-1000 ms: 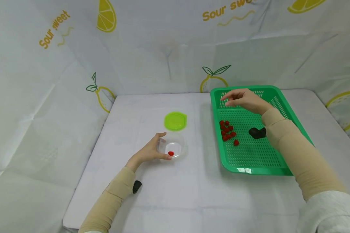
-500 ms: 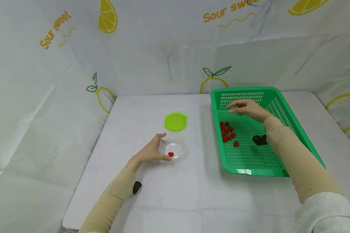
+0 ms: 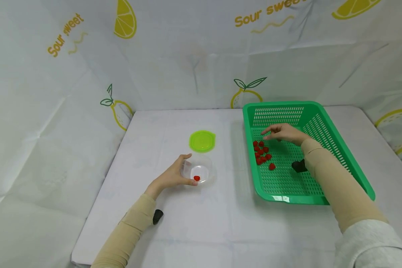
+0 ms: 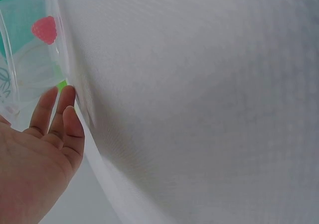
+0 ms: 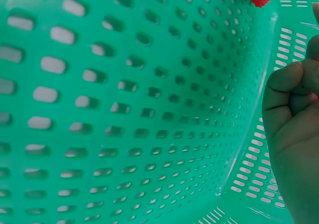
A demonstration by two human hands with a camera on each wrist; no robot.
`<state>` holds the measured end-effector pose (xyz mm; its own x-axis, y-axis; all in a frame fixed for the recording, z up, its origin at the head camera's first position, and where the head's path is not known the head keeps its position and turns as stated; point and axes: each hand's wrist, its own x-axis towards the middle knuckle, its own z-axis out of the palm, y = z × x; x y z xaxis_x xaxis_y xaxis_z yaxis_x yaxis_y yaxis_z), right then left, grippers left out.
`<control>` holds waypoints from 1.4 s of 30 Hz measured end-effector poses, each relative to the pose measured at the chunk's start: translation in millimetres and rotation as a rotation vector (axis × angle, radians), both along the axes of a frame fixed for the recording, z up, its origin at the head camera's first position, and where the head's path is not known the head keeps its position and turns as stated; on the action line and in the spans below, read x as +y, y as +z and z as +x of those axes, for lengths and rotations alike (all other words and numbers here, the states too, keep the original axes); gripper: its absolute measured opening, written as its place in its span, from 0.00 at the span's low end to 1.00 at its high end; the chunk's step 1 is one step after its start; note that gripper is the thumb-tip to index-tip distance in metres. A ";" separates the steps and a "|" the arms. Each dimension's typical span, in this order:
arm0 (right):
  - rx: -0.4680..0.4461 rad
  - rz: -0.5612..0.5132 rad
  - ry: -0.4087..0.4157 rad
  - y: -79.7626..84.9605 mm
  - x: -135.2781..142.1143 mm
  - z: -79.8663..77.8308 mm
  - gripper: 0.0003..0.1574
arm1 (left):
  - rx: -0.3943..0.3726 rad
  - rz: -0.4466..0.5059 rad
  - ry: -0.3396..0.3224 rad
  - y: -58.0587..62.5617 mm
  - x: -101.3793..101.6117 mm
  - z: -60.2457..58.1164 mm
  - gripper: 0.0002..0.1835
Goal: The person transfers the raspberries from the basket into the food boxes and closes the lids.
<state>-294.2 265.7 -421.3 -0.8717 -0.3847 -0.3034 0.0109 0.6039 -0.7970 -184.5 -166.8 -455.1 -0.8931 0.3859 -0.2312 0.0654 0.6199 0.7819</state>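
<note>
My left hand [image 3: 172, 175] holds a small clear plastic container [image 3: 206, 169] by its side, thumb at the near edge and index finger at the far edge. One red raspberry [image 3: 196, 178] lies inside it, and that raspberry [image 4: 45, 30] shows through the wall in the left wrist view. On the right, my right hand [image 3: 284, 133] hovers inside a green perforated basket [image 3: 284, 198], holding nothing, thumb and index finger apart. Several raspberries [image 3: 261, 152] cluster along the basket's left side, just in front of its fingertips. The right wrist view shows other fingers [image 5: 282, 82] bent toward the palm.
A lime-green lid [image 3: 202, 141] lies on the white table [image 3: 201, 227] just behind the container. One raspberry [image 3: 272, 166] sits apart from the cluster. The basket's raised walls surround the right hand. A white lemon-print cloth [image 3: 174, 67] hangs behind the table.
My right hand has come down and nearer from the basket's far wall toward the raspberries. The left hand, container and lid stay in place.
</note>
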 end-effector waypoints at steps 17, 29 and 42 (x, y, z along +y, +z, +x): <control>-0.003 0.168 0.094 -15.2 -4.4 -5.1 0.33 | -0.012 0.008 0.005 0.7 1.3 1.4 0.57; 0.054 0.238 0.115 -22.2 -3.3 -6.4 0.31 | -0.014 0.011 0.004 3.1 1.5 1.9 0.58; 0.059 0.256 0.114 -21.9 -7.1 -5.8 0.27 | 0.005 -0.002 0.001 0.4 1.1 0.8 0.56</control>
